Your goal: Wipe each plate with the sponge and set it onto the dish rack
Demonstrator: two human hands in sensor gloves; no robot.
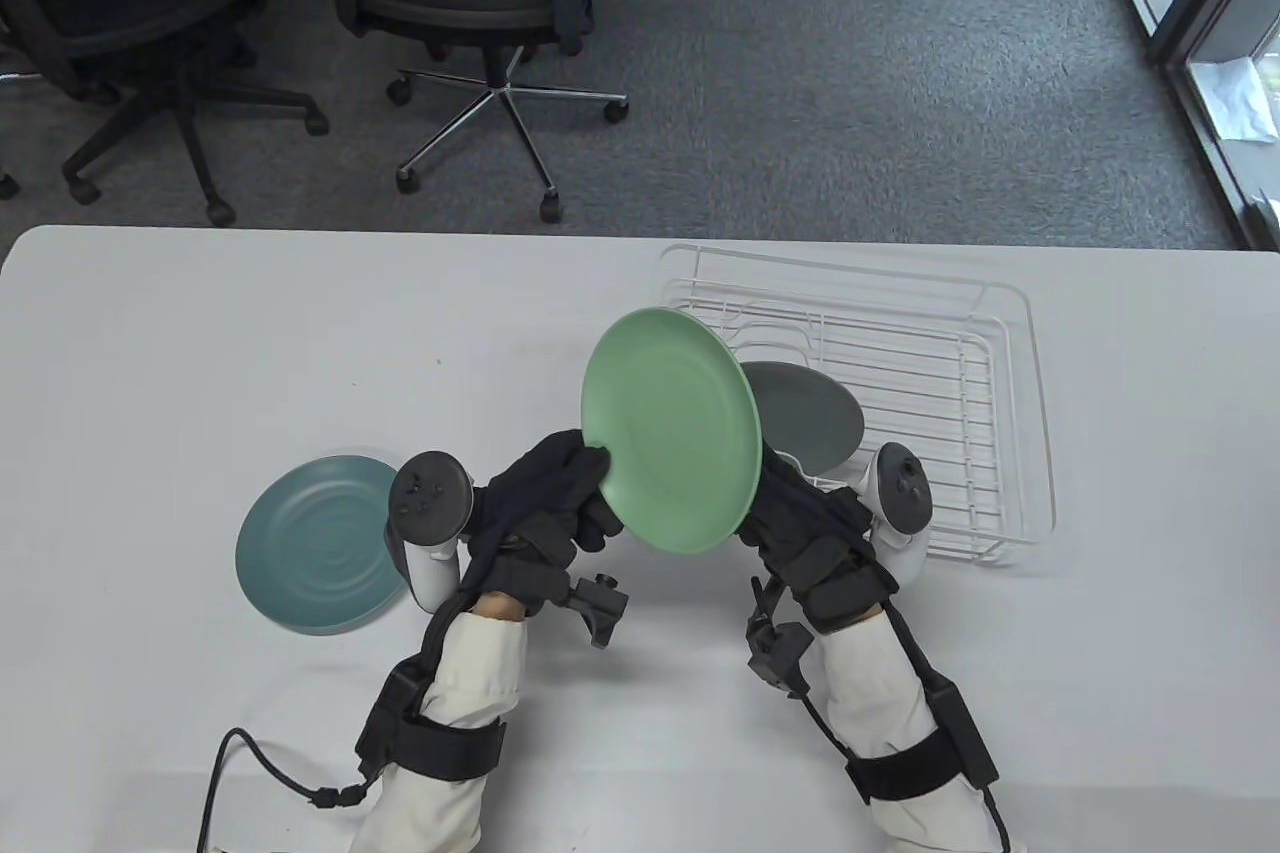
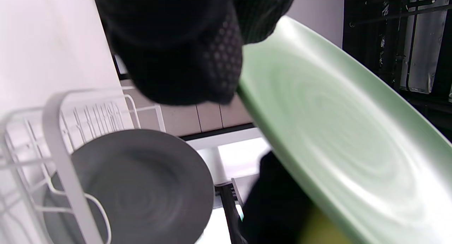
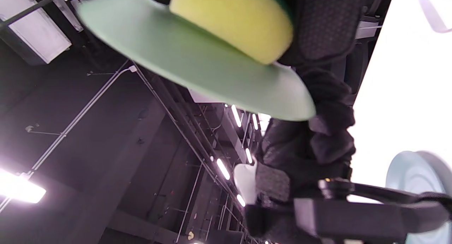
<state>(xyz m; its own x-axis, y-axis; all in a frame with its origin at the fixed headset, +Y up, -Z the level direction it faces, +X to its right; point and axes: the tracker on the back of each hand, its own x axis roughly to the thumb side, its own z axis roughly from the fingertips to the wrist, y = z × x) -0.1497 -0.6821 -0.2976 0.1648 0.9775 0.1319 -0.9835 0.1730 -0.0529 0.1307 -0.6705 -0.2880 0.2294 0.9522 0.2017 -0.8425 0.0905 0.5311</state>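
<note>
Grey carpet and black office chairs point(image 1: 480, 3) fill the far side of the room, beyond the white table point(image 1: 200, 343) where we work. Our left hand point(image 1: 545, 503) grips the light green plate point(image 1: 670, 428) by its near-left rim, fingers curled round the edge with the fingertips point(image 1: 590, 458) lying on the face turned towards the table camera. In the left wrist view those gloved fingers point(image 2: 197, 60) close over the rim at the top, and the plate slants away from them, tilted well off the table.

Our right hand point(image 1: 810, 518) sits behind the plate's right edge, on the side away from our left fingers. The right wrist view shows the yellow sponge point(image 3: 233, 21) pressed flat against the plate's other face, held there by the dark glove point(image 3: 325, 28); how each finger lies round the sponge we cannot tell.

Beyond our right fingers stands the white wire dish rack point(image 1: 900, 373), with a dark grey plate point(image 1: 810, 413) leaning inside it, just behind the green one. To the outer side of our left fingers, a teal plate point(image 1: 315, 543) lies flat on the table, partly hidden by the left tracker point(image 1: 430, 518).
</note>
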